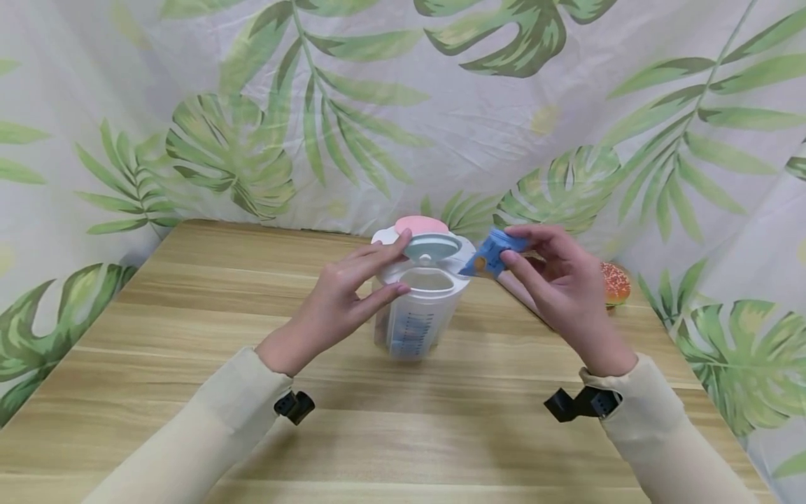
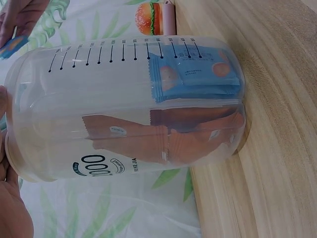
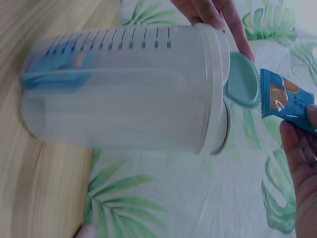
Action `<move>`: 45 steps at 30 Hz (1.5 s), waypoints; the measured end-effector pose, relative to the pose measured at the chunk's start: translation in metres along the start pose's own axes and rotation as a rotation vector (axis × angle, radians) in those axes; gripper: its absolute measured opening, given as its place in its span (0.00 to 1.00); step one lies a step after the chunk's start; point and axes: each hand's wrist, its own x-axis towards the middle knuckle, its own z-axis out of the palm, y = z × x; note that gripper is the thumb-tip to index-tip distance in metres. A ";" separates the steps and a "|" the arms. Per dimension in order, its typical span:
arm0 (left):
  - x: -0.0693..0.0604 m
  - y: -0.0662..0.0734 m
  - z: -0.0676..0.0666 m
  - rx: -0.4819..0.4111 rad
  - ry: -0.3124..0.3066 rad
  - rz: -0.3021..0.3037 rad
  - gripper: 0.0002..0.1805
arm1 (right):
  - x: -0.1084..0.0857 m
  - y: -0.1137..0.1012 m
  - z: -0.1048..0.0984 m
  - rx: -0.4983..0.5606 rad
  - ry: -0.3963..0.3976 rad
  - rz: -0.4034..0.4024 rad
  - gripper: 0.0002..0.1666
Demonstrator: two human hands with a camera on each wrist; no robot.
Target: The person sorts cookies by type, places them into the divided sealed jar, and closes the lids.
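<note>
A clear canister (image 1: pixel 422 325) with measuring marks stands upright on the table, one green flap lid (image 1: pixel 434 246) raised over its opening. My left hand (image 1: pixel 336 297) is at its top left, index finger against the raised flap and thumb by the opening's rim. Between thumb and fingers, my right hand (image 1: pixel 560 280) pinches a small blue snack packet (image 1: pixel 490 253), just right of the canister's top and apart from it. Through the wall in the left wrist view, blue packets (image 2: pixel 198 74) lie at the bottom, beside brown packets (image 2: pixel 126 136) in another compartment.
A pink lid (image 1: pixel 420 225) covers the canister's far side. Behind my right hand are a toy-like hamburger (image 1: pixel 616 284) and a pale pink long item (image 1: pixel 521 294), partly hidden. The wooden table (image 1: pixel 252 294) meets a leaf-print cloth (image 1: pixel 365 84) at the back.
</note>
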 end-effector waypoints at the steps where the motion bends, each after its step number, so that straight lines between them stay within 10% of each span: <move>1: 0.000 0.000 0.000 0.000 -0.001 -0.002 0.38 | 0.002 -0.001 0.004 0.026 0.009 -0.019 0.16; 19: 0.000 0.001 -0.002 -0.003 -0.022 -0.020 0.39 | 0.006 0.005 0.047 -0.018 -0.080 -0.118 0.18; 45: 0.000 0.000 0.000 0.004 -0.005 0.009 0.38 | -0.003 0.008 0.046 -0.182 -0.305 -0.149 0.08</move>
